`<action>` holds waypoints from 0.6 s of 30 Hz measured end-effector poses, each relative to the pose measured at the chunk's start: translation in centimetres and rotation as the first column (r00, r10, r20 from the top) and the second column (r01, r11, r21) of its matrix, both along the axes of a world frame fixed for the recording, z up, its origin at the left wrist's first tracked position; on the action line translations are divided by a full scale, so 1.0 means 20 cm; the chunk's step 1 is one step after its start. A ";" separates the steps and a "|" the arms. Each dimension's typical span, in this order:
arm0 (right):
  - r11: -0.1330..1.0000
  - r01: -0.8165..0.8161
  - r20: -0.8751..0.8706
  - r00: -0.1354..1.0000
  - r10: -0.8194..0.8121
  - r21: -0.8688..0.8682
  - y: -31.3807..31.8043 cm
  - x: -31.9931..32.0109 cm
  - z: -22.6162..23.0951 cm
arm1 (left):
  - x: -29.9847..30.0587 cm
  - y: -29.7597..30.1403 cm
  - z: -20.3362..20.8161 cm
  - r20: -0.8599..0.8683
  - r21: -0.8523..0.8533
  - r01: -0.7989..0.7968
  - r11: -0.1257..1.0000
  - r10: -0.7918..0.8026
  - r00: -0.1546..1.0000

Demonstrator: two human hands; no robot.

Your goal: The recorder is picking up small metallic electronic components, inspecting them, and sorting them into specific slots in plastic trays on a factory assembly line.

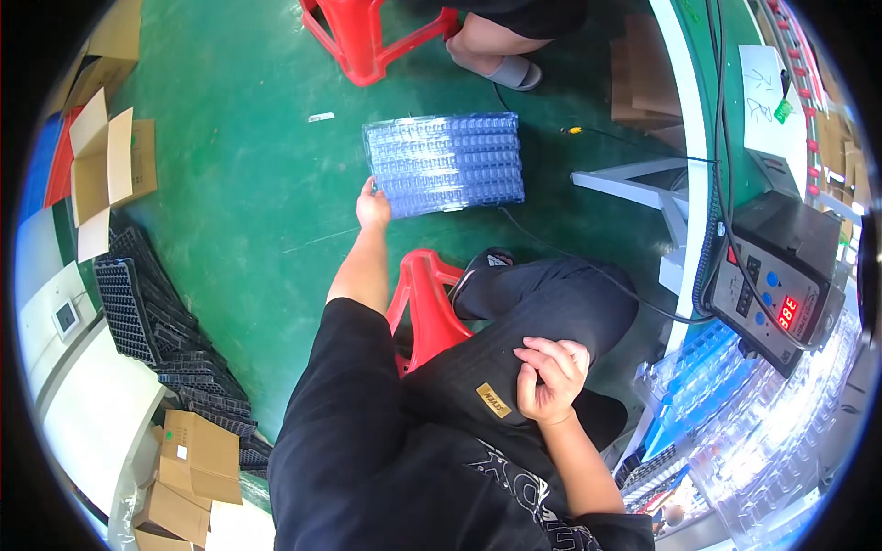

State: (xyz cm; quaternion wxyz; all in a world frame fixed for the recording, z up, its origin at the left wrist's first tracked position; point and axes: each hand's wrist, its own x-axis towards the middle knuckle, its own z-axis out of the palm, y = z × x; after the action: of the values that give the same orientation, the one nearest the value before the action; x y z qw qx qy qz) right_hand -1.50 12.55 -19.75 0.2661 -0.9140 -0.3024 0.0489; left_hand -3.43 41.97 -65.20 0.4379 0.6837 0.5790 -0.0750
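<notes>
My left hand [374,209] reaches forward and grips the near left corner of a clear plastic blister tray [450,163]. The tray has rows of small moulded pockets and appears to be held above the green floor. Whether it is one tray or a thin stack, I cannot tell. Over my lap, my right hand [553,378] is loosely curled, palm up, with the thumb apart from the fingers and nothing seen in it.
A red stool [427,312] stands by my leg, another red stool [358,46] beside a seated person's foot [510,72]. Black trays [138,312] and cardboard boxes [197,455] line the left. At right are a white-framed workbench, a control box [772,280] with cables, and clear trays [763,459].
</notes>
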 end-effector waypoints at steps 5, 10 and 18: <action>1.000 -0.008 0.006 1.000 0.008 -0.006 0.01 0.00 0.00 | -0.01 0.04 -0.06 0.092 -0.167 -0.034 0.985 0.050 0.994; 1.000 -0.004 0.011 1.000 0.004 -0.002 0.01 0.01 0.00 | 0.06 0.04 0.01 -0.006 -0.045 -0.024 0.999 0.023 1.000; 1.000 -0.002 -0.003 1.000 0.002 -0.004 0.01 0.01 0.00 | 0.11 0.00 0.09 -0.175 0.048 0.065 0.997 -0.055 0.983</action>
State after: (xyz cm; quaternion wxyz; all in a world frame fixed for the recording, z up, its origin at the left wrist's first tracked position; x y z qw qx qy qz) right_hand -1.28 12.75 -19.81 0.2646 -0.9141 -0.3029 0.0512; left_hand -1.17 42.02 -63.46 0.3647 0.7033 0.5958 -0.1318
